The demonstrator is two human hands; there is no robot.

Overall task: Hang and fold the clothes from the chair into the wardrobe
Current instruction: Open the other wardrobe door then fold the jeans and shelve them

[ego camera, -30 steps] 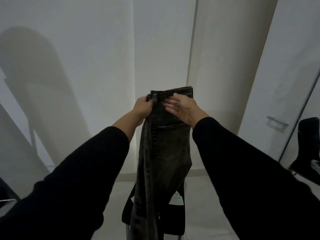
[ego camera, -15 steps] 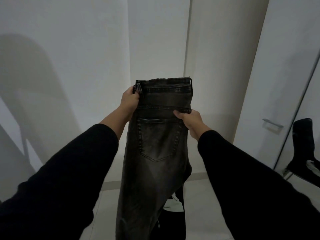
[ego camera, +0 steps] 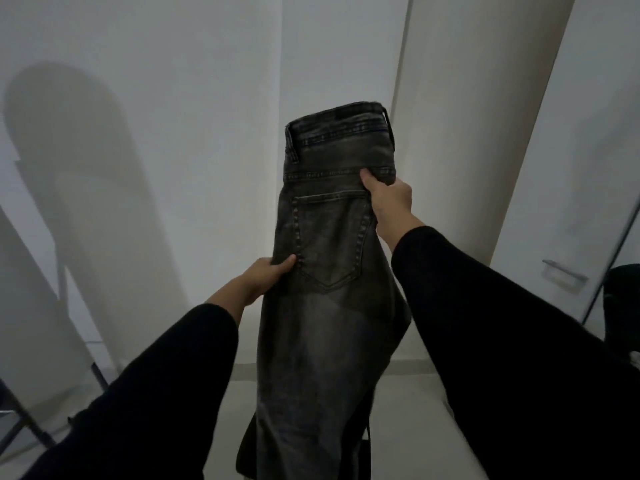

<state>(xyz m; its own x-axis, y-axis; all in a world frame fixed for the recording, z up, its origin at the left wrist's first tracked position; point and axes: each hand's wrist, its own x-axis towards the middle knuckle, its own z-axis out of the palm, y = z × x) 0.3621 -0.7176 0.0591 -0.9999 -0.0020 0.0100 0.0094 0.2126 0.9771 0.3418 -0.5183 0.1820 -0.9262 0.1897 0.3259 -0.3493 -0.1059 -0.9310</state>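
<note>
Jeans vertical, waistband uppermost.

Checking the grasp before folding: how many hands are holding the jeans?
2. The left hand pinches the jeans at their left edge beside the back pocket; the right hand grips the right edge higher, below the waistband.

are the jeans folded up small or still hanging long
Hanging long: the jeans drop from the right hand past the frame's bottom.
</note>
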